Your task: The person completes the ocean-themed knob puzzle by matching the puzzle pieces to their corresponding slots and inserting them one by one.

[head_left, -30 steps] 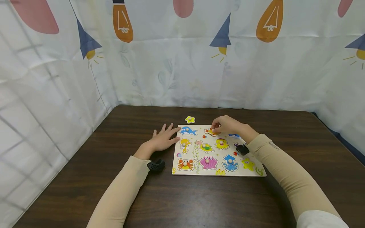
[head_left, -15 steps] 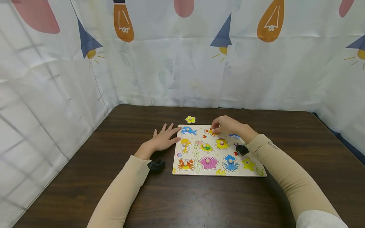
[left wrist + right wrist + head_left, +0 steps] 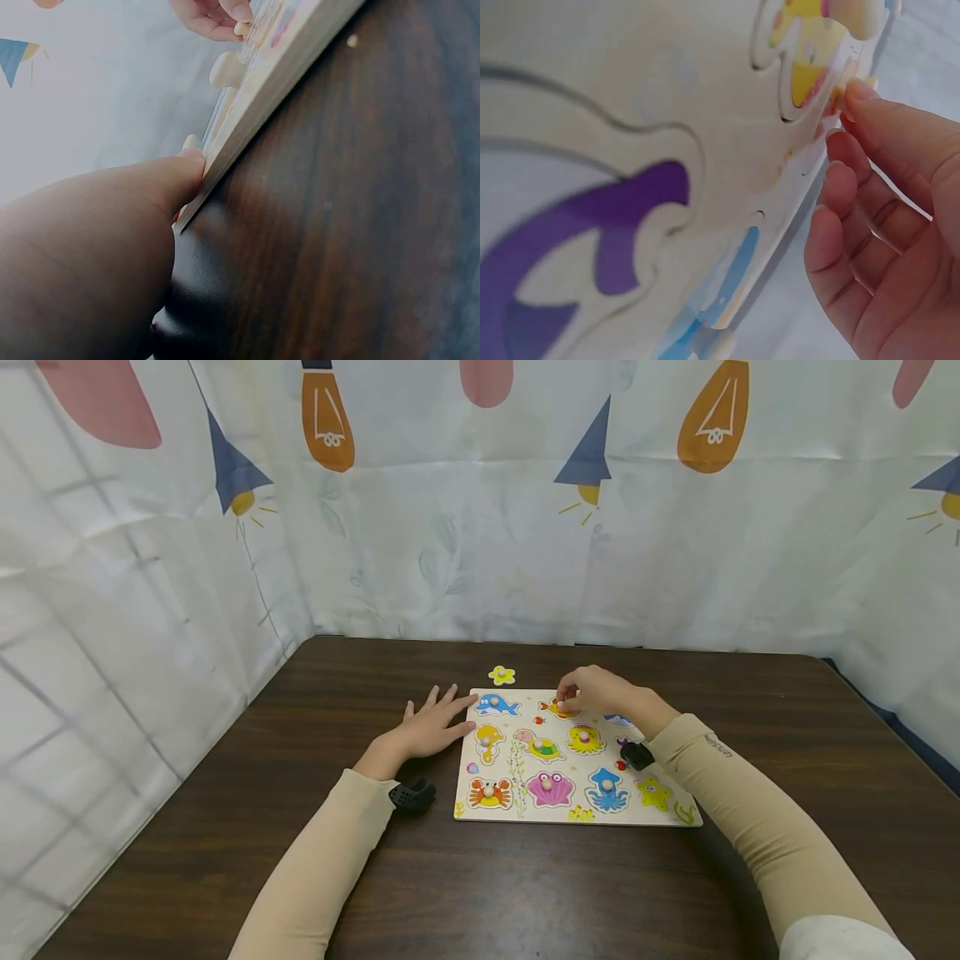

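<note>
A pale wooden puzzle board (image 3: 480, 760) with knobbed sea-animal pieces lies flat on the brown table. My right hand (image 3: 596, 687) reaches over its far edge and pinches the knob of an orange-and-yellow fish piece (image 3: 553, 707), which sits at its place in the top row. In the right wrist view, thumb and index finger (image 3: 870, 97) meet at a small knob while the other fingers curl loosely. At the board's left edge lies my left hand (image 3: 427, 731), fingers spread; its thumb touches the edge near the seahorse piece (image 3: 488, 743).
Beyond the board's far edge lies a yellow star piece (image 3: 502, 675) with a knob. A yellow starfish picture (image 3: 654, 793) without a knob shows at the board's lower right. Neighbouring pieces include a whale (image 3: 497, 704), an octopus (image 3: 585, 739) and a shell (image 3: 550, 789). A patterned curtain (image 3: 480, 552) hangs behind.
The fish piece, tilted a little above the board one second ago, now looks flatter in its place. Both hands stay nearly where they were.
</note>
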A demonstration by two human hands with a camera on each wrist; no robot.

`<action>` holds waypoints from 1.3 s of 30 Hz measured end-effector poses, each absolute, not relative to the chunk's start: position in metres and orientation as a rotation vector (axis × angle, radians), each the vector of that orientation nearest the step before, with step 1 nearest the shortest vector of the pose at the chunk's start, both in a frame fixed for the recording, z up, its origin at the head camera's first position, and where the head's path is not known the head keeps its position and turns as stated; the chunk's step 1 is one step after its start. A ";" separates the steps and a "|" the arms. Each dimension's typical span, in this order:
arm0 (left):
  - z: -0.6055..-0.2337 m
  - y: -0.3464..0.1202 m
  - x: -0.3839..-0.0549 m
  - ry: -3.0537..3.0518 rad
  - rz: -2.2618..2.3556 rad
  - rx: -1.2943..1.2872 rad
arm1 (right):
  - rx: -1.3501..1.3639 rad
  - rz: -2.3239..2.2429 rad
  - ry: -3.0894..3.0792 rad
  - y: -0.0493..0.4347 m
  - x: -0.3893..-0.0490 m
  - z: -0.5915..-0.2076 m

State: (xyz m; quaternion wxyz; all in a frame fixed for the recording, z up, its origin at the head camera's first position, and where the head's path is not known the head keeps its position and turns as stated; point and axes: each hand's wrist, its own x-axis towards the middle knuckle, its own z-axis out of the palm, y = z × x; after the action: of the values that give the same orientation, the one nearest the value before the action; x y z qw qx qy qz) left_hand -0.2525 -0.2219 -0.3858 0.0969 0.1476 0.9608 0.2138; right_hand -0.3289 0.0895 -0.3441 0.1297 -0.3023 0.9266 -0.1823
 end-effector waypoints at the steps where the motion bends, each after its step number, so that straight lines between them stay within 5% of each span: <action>1: -0.386 -0.222 -0.253 2.844 0.634 0.438 | -0.878 -0.533 2.690 0.090 -0.329 -0.343; 21: -0.383 -0.221 -0.250 2.837 0.634 0.428 | -0.747 -1.233 2.408 0.063 -0.357 -0.327; 39: -0.385 -0.221 -0.254 2.842 0.629 0.426 | -0.683 -1.109 2.508 0.001 -0.373 -0.349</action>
State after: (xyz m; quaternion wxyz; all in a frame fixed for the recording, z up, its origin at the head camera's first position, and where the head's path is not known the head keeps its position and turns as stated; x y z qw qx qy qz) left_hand -0.2541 -0.2215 -0.3848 0.0997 0.1442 0.9612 0.2129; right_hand -0.3734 0.0010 -0.3486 0.1571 -0.2388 0.8764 -0.3877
